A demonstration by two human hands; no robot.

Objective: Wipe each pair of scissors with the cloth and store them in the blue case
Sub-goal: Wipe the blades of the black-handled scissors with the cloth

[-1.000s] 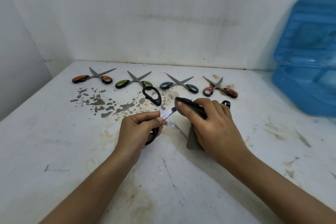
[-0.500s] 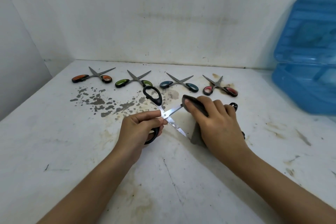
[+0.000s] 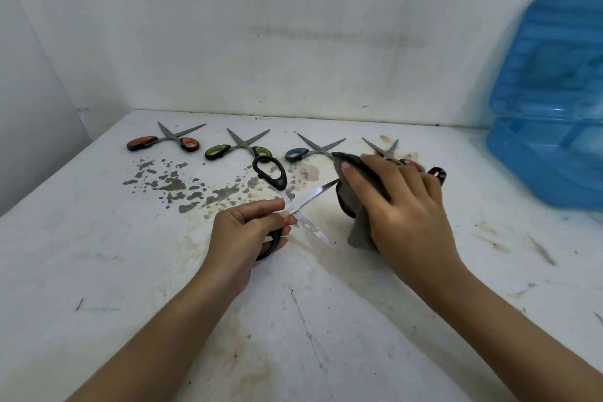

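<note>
My left hand (image 3: 251, 232) grips black-handled scissors (image 3: 272, 174) near the pivot, blades spread open above the table. My right hand (image 3: 401, 209) holds a dark grey cloth (image 3: 357, 232) pinched around the tip of the upper blade. Behind them lie orange-handled scissors (image 3: 163, 140), green-handled scissors (image 3: 236, 148), blue-handled scissors (image 3: 310, 150) and red-handled scissors (image 3: 391, 153) in a row, the red pair partly hidden by my right hand. The blue case (image 3: 551, 108) stands open at the far right.
The white table (image 3: 98, 254) is stained, with chipped dark patches left of centre. A small black object (image 3: 437, 173) shows just beyond my right hand. White walls close the back and left sides.
My right hand has slid the cloth outward along the upper blade toward its tip, baring more of the blade. The left hand has stayed in place with the scissors.
</note>
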